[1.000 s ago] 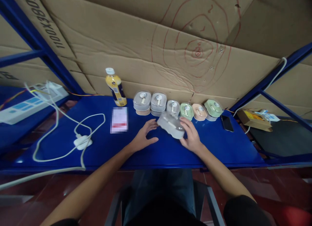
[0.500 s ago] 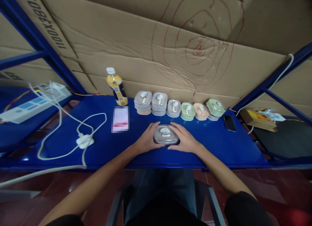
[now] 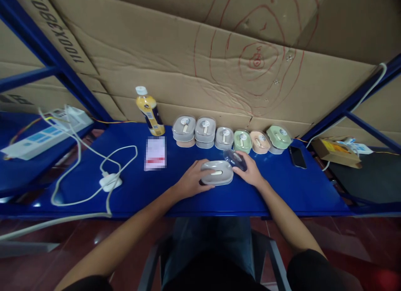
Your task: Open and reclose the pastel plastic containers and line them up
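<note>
The left hand (image 3: 191, 180) has its fingers curled around the near end of a matte grey oval plastic box (image 3: 216, 172), which has a cream strip on top and sits against those fingertips. Just right of it, the right hand's (image 3: 250, 169) clenched fingers grasp a smoky see-through plastic lid (image 3: 234, 159).

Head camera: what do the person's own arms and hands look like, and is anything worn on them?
Both are bare: the left hand and right hand show no gloves, watch or bracelet. The forearms are uncovered up to black sleeves, the left sleeve and right sleeve, at the bottom edge of the view.
</note>
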`<state>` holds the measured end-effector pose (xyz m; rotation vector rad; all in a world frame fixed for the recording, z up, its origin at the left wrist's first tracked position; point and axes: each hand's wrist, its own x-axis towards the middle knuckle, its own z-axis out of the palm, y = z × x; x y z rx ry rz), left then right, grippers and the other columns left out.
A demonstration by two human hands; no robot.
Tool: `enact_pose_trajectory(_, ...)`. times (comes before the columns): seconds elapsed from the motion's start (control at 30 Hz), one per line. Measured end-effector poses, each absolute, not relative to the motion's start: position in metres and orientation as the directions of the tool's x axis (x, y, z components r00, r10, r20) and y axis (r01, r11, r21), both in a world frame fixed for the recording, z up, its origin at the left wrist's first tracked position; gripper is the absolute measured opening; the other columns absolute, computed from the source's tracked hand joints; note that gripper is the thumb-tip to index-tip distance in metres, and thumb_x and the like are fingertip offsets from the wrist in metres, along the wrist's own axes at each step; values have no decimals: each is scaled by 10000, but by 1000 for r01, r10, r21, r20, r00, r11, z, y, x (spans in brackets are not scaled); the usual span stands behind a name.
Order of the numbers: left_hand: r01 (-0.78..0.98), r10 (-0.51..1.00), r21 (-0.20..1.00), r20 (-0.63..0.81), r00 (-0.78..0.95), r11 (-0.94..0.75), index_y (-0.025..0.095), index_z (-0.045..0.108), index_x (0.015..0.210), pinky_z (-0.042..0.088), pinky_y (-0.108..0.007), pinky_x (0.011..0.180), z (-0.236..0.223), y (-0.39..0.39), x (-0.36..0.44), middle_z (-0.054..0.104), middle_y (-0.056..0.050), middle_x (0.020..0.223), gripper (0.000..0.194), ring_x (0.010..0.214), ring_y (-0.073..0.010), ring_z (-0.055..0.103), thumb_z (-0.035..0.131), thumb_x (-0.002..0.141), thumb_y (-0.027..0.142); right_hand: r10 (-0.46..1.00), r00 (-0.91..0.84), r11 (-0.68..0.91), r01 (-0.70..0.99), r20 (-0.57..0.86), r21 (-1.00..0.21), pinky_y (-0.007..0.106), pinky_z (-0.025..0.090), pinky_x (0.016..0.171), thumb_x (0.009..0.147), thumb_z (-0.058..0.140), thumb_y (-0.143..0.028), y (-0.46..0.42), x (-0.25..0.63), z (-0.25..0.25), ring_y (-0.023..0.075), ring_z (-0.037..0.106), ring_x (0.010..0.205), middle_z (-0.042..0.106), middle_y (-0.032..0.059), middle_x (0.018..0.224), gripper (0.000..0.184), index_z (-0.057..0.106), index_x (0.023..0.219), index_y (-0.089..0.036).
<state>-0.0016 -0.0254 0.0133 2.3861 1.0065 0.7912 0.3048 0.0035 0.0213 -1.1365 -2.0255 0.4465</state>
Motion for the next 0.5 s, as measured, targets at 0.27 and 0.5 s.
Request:
enact_pose_trajectory(0.27,508,784,601,405,471,-616,259,715,1321,428,-572,1226,9,-22,-18,423,-141,1565,392,1473,-366,453,697,972,437,885,-181,451,559,429,-696,512,567,1039,905,712,-587,13,322,12,298,723,1168,715,151,1336,635,565,1389,-203)
enact_pose_trajectory(0.5,682,885,575,386,262,-453,217,698,1283,427,-610,1218,-1,0,-52,472,-158,1445,455,1416,-392,495,714,936,511,900,-208,420,652,384,-632,569,519,1094,814,820,-582,11,325,16,327,688,1227,688,157,1372,711,596,1378,-211)
